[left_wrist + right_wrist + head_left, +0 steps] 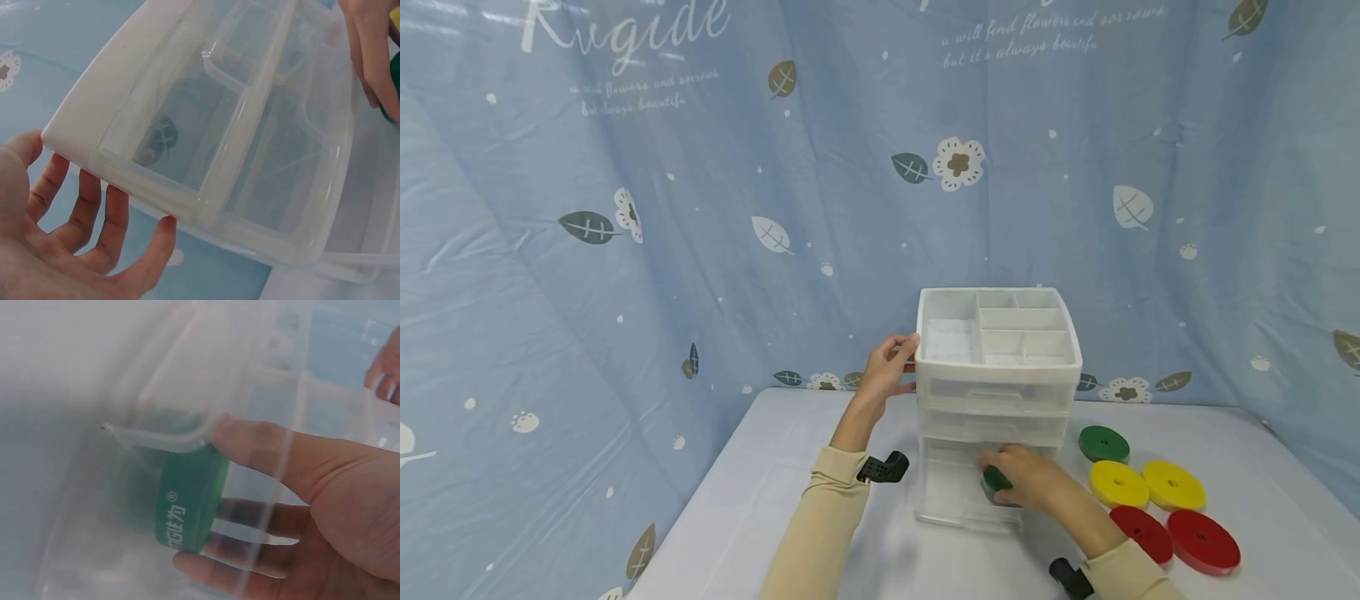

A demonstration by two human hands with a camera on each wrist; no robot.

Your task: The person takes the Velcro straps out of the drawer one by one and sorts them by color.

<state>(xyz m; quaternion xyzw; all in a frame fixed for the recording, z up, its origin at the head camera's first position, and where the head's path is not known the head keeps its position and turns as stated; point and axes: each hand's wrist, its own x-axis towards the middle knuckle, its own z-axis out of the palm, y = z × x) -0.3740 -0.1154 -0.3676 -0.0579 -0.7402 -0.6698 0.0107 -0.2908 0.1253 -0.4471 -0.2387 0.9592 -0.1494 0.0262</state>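
Note:
A white plastic drawer unit (pixel 997 372) with clear drawers stands on the table. Its bottom drawer (pixel 951 492) is pulled out. My left hand (pixel 882 375) rests its fingertips along the unit's left side, as the left wrist view shows too, with the fingers spread. Inside the pulled-out drawer, my right hand (pixel 1030 479) grips a green disc-shaped roll (pixel 190 500) between thumb and fingers. White lettering shows on the roll's rim in the right wrist view, partly seen through the clear drawer front.
Right of the unit lie another green disc (pixel 1103 443), two yellow discs (pixel 1174 485) and two red discs (pixel 1204 542). The unit's top tray (pixel 951 337) has several compartments. A blue patterned curtain (pixel 850 167) hangs behind the white table (pixel 790 467).

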